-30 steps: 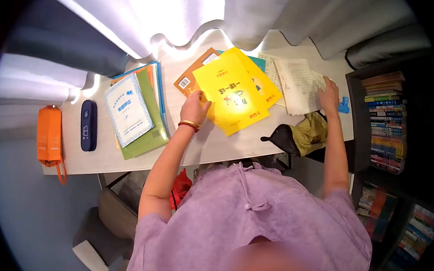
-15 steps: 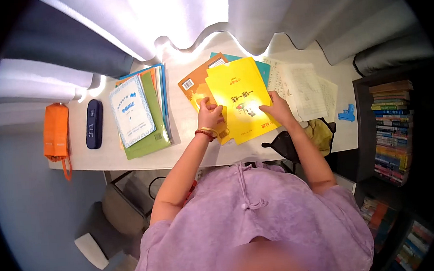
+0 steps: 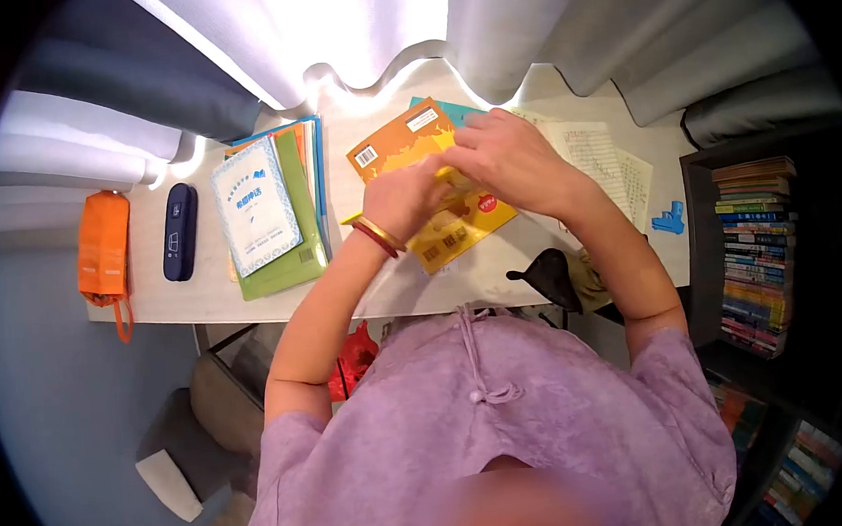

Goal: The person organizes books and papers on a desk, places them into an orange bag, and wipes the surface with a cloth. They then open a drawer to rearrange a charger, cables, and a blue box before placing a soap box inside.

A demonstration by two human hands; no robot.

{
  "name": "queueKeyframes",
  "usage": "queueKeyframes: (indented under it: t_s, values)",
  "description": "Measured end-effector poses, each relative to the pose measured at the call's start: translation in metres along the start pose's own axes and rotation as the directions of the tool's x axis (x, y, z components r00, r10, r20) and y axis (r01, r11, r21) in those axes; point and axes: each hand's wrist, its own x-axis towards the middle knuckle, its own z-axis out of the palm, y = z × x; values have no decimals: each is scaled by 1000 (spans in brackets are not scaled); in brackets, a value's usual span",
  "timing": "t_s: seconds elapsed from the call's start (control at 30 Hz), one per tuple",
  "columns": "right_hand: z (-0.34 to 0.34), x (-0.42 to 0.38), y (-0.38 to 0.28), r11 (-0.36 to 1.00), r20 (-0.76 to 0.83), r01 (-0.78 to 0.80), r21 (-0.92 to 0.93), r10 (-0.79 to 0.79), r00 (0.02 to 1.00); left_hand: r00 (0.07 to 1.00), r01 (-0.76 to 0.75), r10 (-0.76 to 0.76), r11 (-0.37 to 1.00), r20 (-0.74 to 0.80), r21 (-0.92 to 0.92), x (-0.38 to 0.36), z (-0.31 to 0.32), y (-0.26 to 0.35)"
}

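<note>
The yellow booklet is held upright, nearly edge-on, so its cover no longer shows and only slivers appear between my hands. My left hand, with bracelets at the wrist, is closed on its left part. On the top edge my right hand is closed too, its fingers bent beside the left ones. Underneath lies an orange book with a barcode, its yellow lower part showing below my hands. A teal book peeks out behind it.
To the left lie a stack of books with a white-and-blue booklet on top, a dark blue pencil case and an orange pouch. Rightward are written papers, a black-and-olive bag, a blue toy gun and a bookshelf.
The yellow booklet has gone from lying face up toward me to nearly edge-on. My right hand has moved up and left, close to my left hand.
</note>
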Motion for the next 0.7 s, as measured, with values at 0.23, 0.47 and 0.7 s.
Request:
queueKeyframes:
  t_s: [0.23, 0.47, 0.7]
  values:
    - [65, -63, 38, 933, -316, -314, 173, 355, 880, 879, 180, -427, 710, -212, -681, -68, 2, -89]
    - [144, -93, 43, 977, 180, 157, -146, -130, 975, 710, 8, -696, 163, -109, -987, -111, -17, -126]
    - [155, -65, 63, 988, 71, 148, -50, -144, 987, 695, -93, -703, 123, -153, -988, -133, -19, -131]
